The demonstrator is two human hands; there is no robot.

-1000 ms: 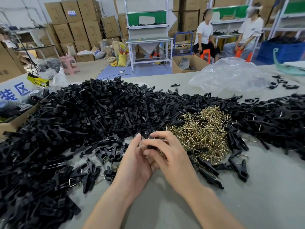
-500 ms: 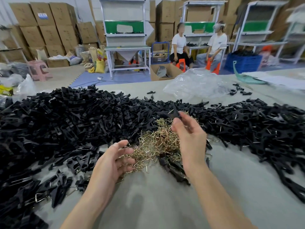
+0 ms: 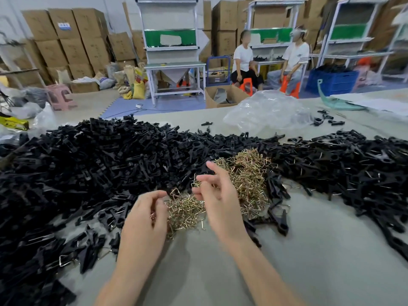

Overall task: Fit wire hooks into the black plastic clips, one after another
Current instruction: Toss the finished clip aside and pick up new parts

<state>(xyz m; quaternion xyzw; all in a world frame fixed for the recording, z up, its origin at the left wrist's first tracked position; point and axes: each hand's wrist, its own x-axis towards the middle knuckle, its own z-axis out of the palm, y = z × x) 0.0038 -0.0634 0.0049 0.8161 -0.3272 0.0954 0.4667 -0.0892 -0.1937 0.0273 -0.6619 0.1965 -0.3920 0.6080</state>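
We count two hands over the grey bench, both reaching in from the near edge. The left hand sits at the near edge of the wire hooks with its fingers curled inward. A few hooks glint beside those fingers, but the blur keeps us from telling whether its grip holds any. The right hand hangs above the middle of the same pile. Its grip is spread, the fingers apart and lightly bent, the forefinger reaching farthest.

The hooks make one brass-coloured pile, far too many for us to count, lying straight ahead between the forearms and the far clips. The black plastic clips run in one long band across the bench, in hundreds. We see a deep heap on the left, a flatter heap on the right, and a thin strip joining them behind the hooks. Near the left forearm one clip with a wire loop shows plainly. Some four or five stray clips lie apart at the far right, beside one crumpled clear plastic bag.

Beyond the bench we count a seated person and a second seated person. There is also one blue crate, one pink stool and one open cardboard box.
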